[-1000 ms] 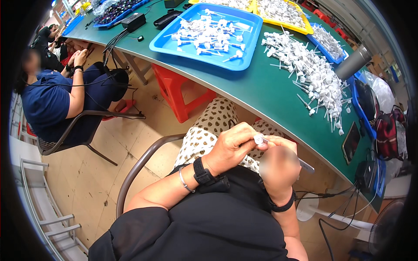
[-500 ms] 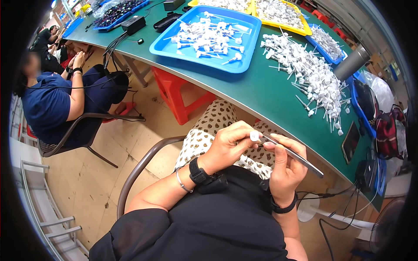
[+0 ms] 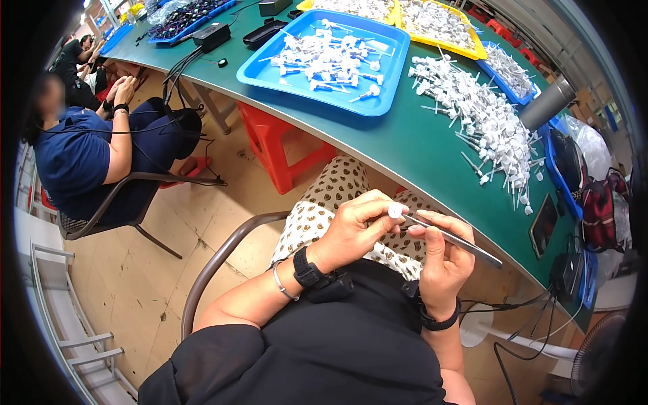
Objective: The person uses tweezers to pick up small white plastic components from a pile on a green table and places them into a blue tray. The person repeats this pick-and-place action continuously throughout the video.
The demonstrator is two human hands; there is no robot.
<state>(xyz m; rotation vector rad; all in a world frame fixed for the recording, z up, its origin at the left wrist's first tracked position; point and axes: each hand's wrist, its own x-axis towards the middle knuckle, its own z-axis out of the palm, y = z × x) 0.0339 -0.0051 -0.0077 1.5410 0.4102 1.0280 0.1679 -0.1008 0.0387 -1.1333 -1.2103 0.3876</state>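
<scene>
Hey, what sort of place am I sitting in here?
Probably a small-parts assembly or sorting workshop: small white parts lie heaped on a long green worktable, your right hand holds a slim metal tool, and another person sits nearby.

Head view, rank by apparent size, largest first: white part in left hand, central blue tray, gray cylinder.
1. Central blue tray
2. Gray cylinder
3. White part in left hand, partly covered

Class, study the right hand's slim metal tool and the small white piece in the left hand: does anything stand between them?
Nothing visible does. The metal tool in the right hand points at the white piece in the left hand; whether its tip touches is too small to tell.
</scene>
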